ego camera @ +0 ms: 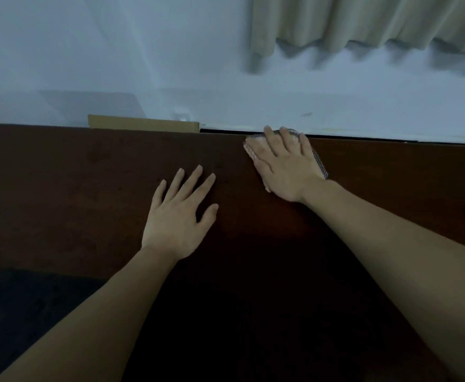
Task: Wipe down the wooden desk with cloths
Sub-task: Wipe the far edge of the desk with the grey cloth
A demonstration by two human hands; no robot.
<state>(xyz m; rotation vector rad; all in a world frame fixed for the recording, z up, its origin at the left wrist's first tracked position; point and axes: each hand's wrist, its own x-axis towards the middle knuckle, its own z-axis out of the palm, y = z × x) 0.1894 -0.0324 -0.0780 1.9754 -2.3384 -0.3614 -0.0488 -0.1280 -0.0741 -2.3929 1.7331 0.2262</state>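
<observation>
Desk (pixel 88 188) far edge: right hand (pixel 286 166) presses cloth (pixel 320 164).

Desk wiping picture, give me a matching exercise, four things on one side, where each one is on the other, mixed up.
Things:
1. left hand
2. right hand
3. cardboard
4. curtain

Places:
A. behind the desk's far edge, against the wall
B. flat on bare wood
C. hanging top right
D. pressing a cloth near the far edge

Pairs: 1-B, 2-D, 3-A, 4-C
</observation>
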